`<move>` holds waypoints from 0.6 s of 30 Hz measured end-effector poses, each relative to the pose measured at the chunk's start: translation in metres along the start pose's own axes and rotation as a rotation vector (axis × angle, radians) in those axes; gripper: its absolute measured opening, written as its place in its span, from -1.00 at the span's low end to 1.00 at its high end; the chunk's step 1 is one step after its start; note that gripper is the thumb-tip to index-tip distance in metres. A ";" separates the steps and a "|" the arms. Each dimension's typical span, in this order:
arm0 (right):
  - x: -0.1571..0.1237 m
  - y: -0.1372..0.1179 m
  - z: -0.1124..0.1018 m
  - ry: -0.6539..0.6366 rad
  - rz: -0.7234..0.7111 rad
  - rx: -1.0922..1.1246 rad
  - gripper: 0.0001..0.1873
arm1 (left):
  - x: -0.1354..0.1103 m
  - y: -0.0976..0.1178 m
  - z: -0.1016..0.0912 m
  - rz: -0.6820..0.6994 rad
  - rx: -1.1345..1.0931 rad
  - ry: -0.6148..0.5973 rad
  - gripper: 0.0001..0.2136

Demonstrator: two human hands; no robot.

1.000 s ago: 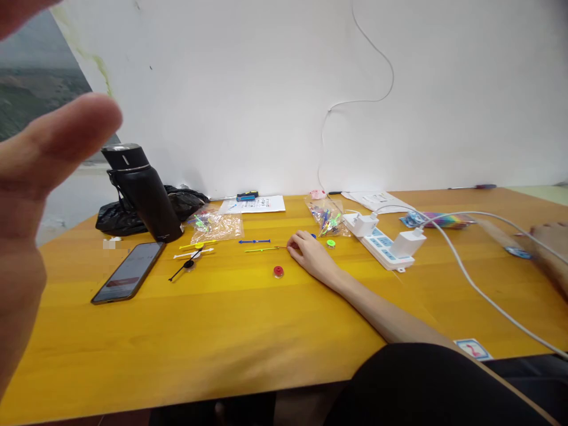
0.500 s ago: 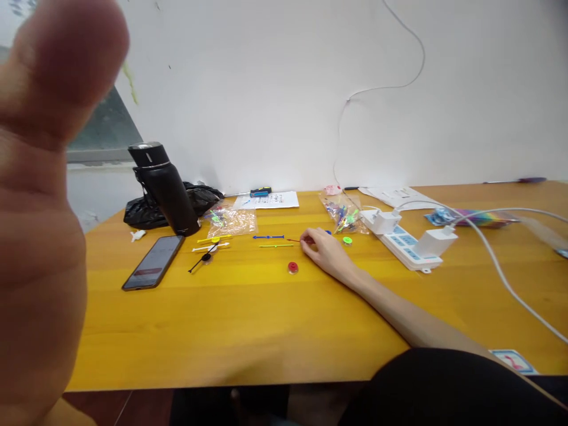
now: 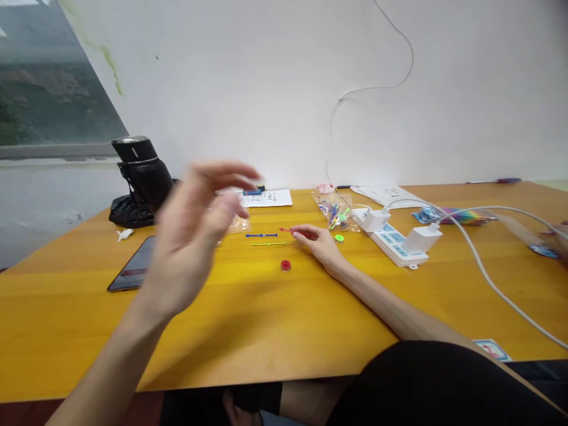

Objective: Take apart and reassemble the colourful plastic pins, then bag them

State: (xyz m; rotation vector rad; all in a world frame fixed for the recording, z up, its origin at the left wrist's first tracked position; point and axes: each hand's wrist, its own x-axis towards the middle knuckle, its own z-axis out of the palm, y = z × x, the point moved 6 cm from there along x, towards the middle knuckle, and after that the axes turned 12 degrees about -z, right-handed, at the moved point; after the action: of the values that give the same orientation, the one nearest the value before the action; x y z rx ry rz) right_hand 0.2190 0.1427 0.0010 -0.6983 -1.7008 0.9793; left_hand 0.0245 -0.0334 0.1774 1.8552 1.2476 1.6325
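Observation:
My right hand (image 3: 322, 245) rests low over the table, thumb and fingers pinching a thin red arrow (image 3: 284, 230) whose tip sticks out to the left. My left hand (image 3: 189, 242) is raised in the air, blurred, fingers curved and apart from the thumb, with nothing seen in it. Between the hands lie a blue arrow (image 3: 261, 235) and a light-green arrow (image 3: 268, 244). A red disc on a clear base (image 3: 286, 266) sits nearer me. Beyond my right hand is a green disc (image 3: 339, 238). My left hand hides part of the phone (image 3: 131, 266).
A black bottle (image 3: 144, 177) and black bag (image 3: 128, 212) stand at the left. Plastic bags of small coloured parts (image 3: 335, 212), a white power strip (image 3: 402, 245) with cables, and a rainbow packet (image 3: 465, 216) lie to the right. Another person's hand (image 3: 558, 241) shows at the right edge.
My left hand has moved from close before the camera down and rightward over the table. The red arrow is lifted slightly in my right hand. Another person's hand has appeared at the right.

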 end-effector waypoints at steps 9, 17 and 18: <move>0.000 0.005 0.003 -0.005 0.031 0.065 -0.66 | -0.024 -0.149 0.105 -0.205 0.538 -0.683 -0.85; -0.002 -0.002 0.005 -0.010 0.019 0.078 -0.68 | -0.029 -0.182 0.106 -0.503 -0.122 -0.423 -0.79; -0.002 -0.004 0.006 -0.009 0.013 0.087 -0.67 | -0.030 -0.186 0.107 -0.572 -0.242 -0.403 -0.76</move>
State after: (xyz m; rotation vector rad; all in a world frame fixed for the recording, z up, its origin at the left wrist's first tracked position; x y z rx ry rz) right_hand 0.2141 0.1373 0.0022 -0.6502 -1.6526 1.0604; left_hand 0.0571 0.0716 -0.0089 1.4080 1.1891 0.9940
